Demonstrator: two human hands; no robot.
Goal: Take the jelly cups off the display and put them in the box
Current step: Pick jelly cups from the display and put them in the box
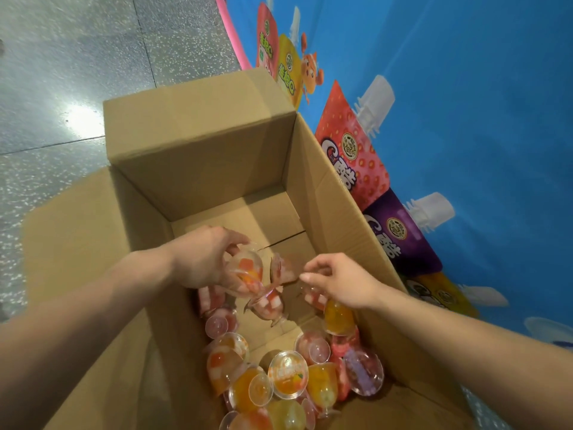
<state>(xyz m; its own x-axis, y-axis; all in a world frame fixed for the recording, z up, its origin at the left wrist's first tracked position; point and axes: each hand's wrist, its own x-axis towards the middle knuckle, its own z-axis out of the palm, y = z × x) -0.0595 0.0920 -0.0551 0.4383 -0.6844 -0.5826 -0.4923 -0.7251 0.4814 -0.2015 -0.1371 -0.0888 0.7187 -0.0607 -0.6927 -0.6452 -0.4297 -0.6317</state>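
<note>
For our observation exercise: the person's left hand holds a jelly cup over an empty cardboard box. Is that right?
Not empty. In the head view the left hand holds a jelly cup over the cardboard box, which already has a pile of jelly cups at its near end.

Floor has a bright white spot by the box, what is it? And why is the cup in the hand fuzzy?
Head view: the spot on the floor is glare, a light bouncing off the shiny surface; the jelly cup in the left hand looks smeared, probably motion blur.
</note>
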